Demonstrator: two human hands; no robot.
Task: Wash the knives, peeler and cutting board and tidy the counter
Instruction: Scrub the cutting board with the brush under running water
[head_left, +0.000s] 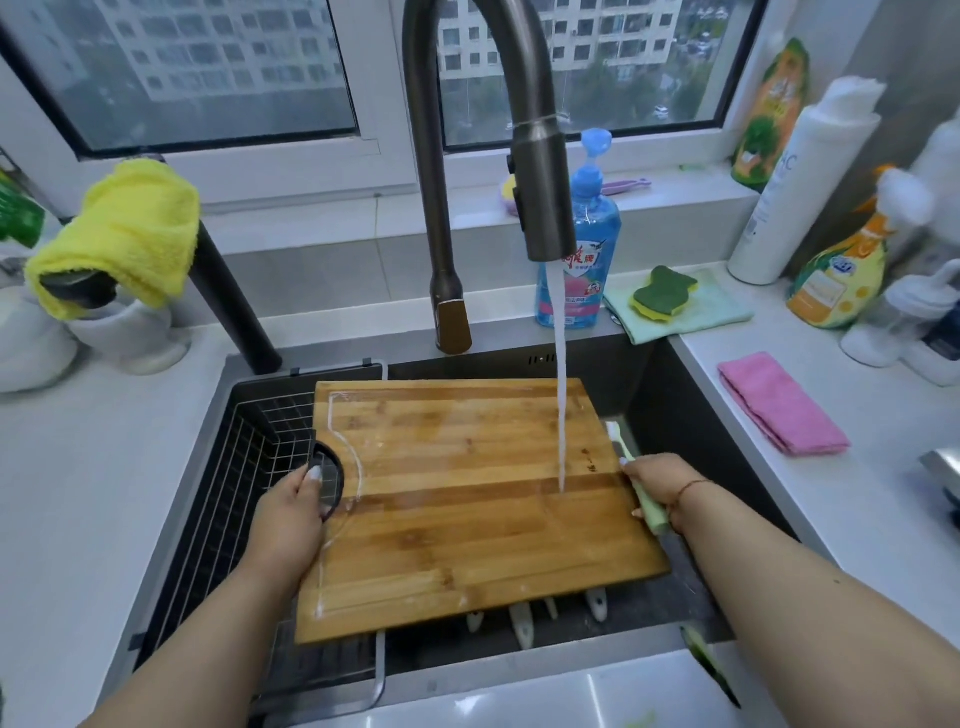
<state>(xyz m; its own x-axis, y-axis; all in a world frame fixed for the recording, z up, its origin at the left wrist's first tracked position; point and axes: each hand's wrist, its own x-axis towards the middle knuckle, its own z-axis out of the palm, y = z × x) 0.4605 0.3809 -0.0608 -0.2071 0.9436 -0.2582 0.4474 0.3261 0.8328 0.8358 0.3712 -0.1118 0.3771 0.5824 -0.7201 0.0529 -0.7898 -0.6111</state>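
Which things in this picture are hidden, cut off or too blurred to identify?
All in the head view:
- Pale handles below the wooden cutting board: the board covers the rest, so knives or peeler cannot be told.
- Right hand holding the pale green brush: fingers mostly hidden behind the board's edge.
- Blue soap bottle: partly behind the faucet head; label too small.
- Shiny metal object: cut off by the right edge.

Striped wooden cutting board (467, 499), wet and glossy, under brushed matt metal faucet (543, 171). Behind faucet, clear glossy blue plastic soap bottle (587, 244). Left of faucet, fluffy yellow cloth (130, 228); right, soft pink cloth (782, 402) on smooth matt white counter (857, 519).
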